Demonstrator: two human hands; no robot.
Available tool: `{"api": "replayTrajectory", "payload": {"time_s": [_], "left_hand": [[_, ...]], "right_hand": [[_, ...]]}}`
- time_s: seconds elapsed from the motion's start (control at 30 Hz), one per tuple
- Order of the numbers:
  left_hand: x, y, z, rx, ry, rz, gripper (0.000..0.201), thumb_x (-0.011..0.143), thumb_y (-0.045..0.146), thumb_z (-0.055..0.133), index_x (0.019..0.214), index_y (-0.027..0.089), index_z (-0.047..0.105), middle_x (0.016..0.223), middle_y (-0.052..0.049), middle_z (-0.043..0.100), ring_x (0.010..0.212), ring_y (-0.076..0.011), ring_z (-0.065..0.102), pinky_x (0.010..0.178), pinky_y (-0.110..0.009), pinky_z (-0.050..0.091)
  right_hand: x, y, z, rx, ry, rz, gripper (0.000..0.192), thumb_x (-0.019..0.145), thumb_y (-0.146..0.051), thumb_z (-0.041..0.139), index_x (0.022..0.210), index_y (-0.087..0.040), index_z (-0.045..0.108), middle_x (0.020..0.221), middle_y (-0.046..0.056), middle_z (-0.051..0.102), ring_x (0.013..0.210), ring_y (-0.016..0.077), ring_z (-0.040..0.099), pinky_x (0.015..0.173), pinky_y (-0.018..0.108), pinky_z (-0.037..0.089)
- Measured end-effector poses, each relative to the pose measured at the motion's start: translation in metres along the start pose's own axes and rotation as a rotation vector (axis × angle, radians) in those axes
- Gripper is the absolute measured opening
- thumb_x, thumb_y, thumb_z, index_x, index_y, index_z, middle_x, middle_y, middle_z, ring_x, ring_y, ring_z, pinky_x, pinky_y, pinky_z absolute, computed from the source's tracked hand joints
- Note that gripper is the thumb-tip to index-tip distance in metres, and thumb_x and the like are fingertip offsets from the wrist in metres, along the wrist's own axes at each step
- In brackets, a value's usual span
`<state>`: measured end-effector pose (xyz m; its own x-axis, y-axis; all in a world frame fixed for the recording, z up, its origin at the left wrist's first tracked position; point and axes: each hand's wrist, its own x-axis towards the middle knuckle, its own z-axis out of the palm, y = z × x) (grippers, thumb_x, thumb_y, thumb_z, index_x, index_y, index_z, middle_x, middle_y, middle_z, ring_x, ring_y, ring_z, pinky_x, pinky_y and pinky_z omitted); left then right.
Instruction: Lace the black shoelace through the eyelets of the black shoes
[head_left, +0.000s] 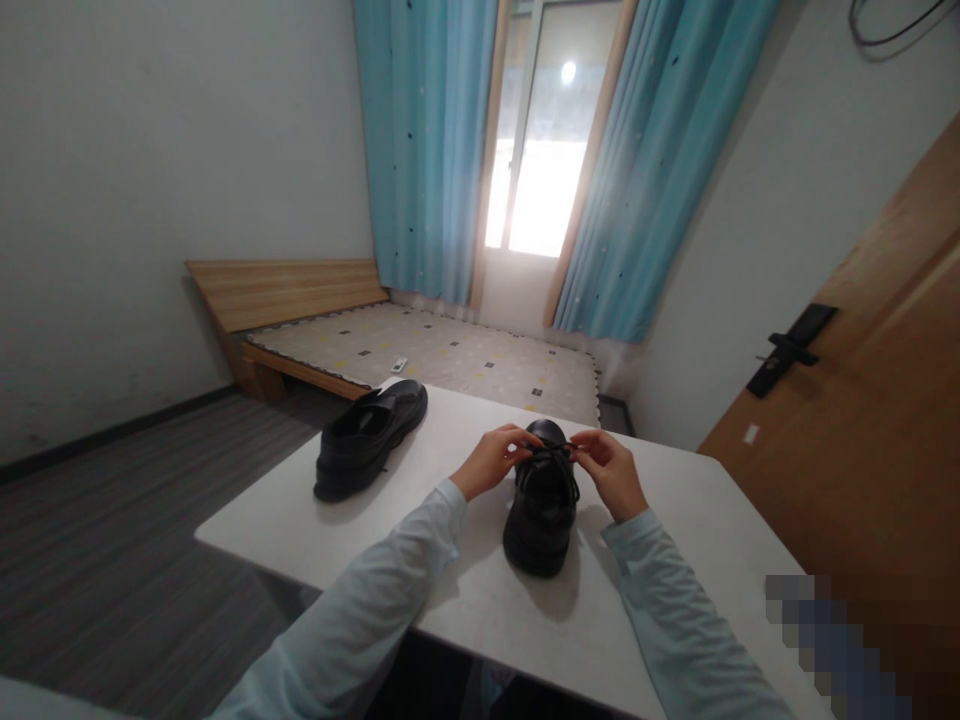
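Observation:
A black lace-up shoe (541,515) stands upright on the white table (465,610), its heel towards me and its toe pointing away. My left hand (495,455) reaches its upper from the left, thumb and fingers pinched on a black shoelace (553,455). From the right, my right hand (609,468) pinches the lace on the other side of the shoe. Loops of lace lie over the tongue between the two hands. To the left, a second black shoe (367,440) sits apart on the table, untouched, and no lacing is visible on it.
Beyond the table is a low bed (450,345) with a patterned mattress and a small white object (399,365) on it. Blue curtains (427,150) flank a bright window (544,170). A wooden door (847,400) with a black handle (791,350) is on the right.

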<state>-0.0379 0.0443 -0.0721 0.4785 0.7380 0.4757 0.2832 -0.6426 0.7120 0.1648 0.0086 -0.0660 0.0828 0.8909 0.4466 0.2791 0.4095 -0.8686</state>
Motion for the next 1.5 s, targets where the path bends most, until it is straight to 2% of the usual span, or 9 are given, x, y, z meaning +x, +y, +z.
{"api": "replayTrajectory", "payload": {"time_s": [0.17, 0.37, 0.53, 0.6, 0.77, 0.97, 1.13, 1.27, 1.5], "left_hand": [[0.000, -0.002, 0.000, 0.051, 0.033, 0.023, 0.027, 0.084, 0.012, 0.044, 0.095, 0.020, 0.067, 0.094, -0.004, 0.064, 0.088, -0.0141, 0.059, 0.083, -0.027, 0.045], [0.001, 0.000, 0.000, 0.046, 0.034, 0.003, 0.025, 0.084, 0.014, 0.045, 0.095, 0.020, 0.066, 0.097, -0.004, 0.066, 0.091, -0.0150, 0.059, 0.084, -0.026, 0.045], [0.002, 0.004, -0.001, 0.045, 0.035, -0.010, 0.023, 0.085, 0.019, 0.045, 0.095, 0.020, 0.066, 0.097, -0.004, 0.066, 0.091, -0.0154, 0.059, 0.084, -0.027, 0.046], [0.002, 0.004, -0.001, 0.033, 0.036, -0.022, 0.024, 0.087, 0.026, 0.045, 0.095, 0.019, 0.066, 0.098, -0.005, 0.065, 0.091, -0.0157, 0.059, 0.081, -0.026, 0.047], [0.001, 0.004, -0.001, -0.031, 0.023, -0.036, 0.028, 0.085, 0.037, 0.049, 0.097, 0.018, 0.065, 0.098, -0.005, 0.064, 0.089, -0.0153, 0.060, 0.075, -0.025, 0.050], [0.000, 0.004, -0.001, -0.054, 0.016, -0.039, 0.027, 0.083, 0.037, 0.053, 0.097, 0.018, 0.065, 0.099, -0.006, 0.063, 0.085, -0.0140, 0.059, 0.075, -0.025, 0.050], [0.000, 0.004, -0.001, -0.040, 0.010, -0.036, 0.027, 0.083, 0.038, 0.053, 0.096, 0.018, 0.066, 0.097, -0.006, 0.062, 0.084, -0.0140, 0.059, 0.074, -0.025, 0.051], [0.000, 0.003, 0.000, -0.034, 0.001, -0.052, 0.027, 0.083, 0.038, 0.053, 0.096, 0.018, 0.066, 0.097, -0.006, 0.062, 0.083, -0.0139, 0.059, 0.075, -0.025, 0.050], [-0.002, 0.001, 0.000, -0.015, -0.015, -0.018, 0.036, 0.074, 0.044, 0.063, 0.100, 0.020, 0.064, 0.103, -0.005, 0.061, 0.088, -0.0156, 0.059, 0.078, -0.027, 0.050]], "right_hand": [[-0.001, -0.003, -0.005, -0.207, -0.075, -0.091, 0.013, 0.075, -0.027, 0.057, 0.083, -0.018, 0.061, 0.079, 0.005, 0.063, 0.069, 0.0163, 0.058, 0.060, 0.029, 0.047], [-0.001, -0.007, -0.015, -0.463, -0.098, -0.224, 0.018, 0.074, -0.032, 0.061, 0.086, -0.019, 0.065, 0.086, 0.006, 0.053, 0.061, 0.0132, 0.052, 0.054, 0.028, 0.047], [0.000, -0.002, -0.017, -0.559, -0.085, -0.290, 0.014, 0.074, -0.031, 0.061, 0.071, -0.019, 0.066, 0.090, 0.007, 0.050, 0.059, 0.0128, 0.050, 0.060, 0.035, 0.049], [0.000, 0.000, -0.017, -0.578, -0.089, -0.302, 0.014, 0.076, -0.030, 0.060, 0.068, -0.018, 0.065, 0.094, 0.009, 0.050, 0.062, 0.0142, 0.051, 0.060, 0.036, 0.049], [-0.001, 0.004, -0.020, -0.618, -0.089, -0.324, 0.010, 0.074, -0.028, 0.061, 0.069, -0.019, 0.063, 0.103, 0.011, 0.052, 0.086, 0.0224, 0.053, 0.067, 0.038, 0.050], [-0.001, 0.001, -0.023, -0.615, -0.052, -0.281, 0.011, 0.072, -0.029, 0.061, 0.068, -0.019, 0.062, 0.100, 0.010, 0.056, 0.090, 0.0241, 0.055, 0.071, 0.040, 0.050], [0.000, 0.000, -0.025, -0.440, 0.005, -0.132, 0.012, 0.070, -0.031, 0.061, 0.070, -0.019, 0.059, 0.094, 0.009, 0.063, 0.088, 0.0235, 0.059, 0.070, 0.039, 0.051], [0.003, 0.005, -0.026, -0.142, 0.065, 0.042, 0.020, 0.066, -0.035, 0.067, 0.071, -0.018, 0.058, 0.088, 0.009, 0.068, 0.085, 0.0218, 0.063, 0.078, 0.040, 0.050], [-0.001, -0.002, -0.026, 0.360, 0.048, 0.336, 0.031, 0.057, -0.035, 0.079, 0.068, -0.018, 0.056, 0.081, 0.007, 0.071, 0.081, 0.0207, 0.067, 0.081, 0.039, 0.052]]}}
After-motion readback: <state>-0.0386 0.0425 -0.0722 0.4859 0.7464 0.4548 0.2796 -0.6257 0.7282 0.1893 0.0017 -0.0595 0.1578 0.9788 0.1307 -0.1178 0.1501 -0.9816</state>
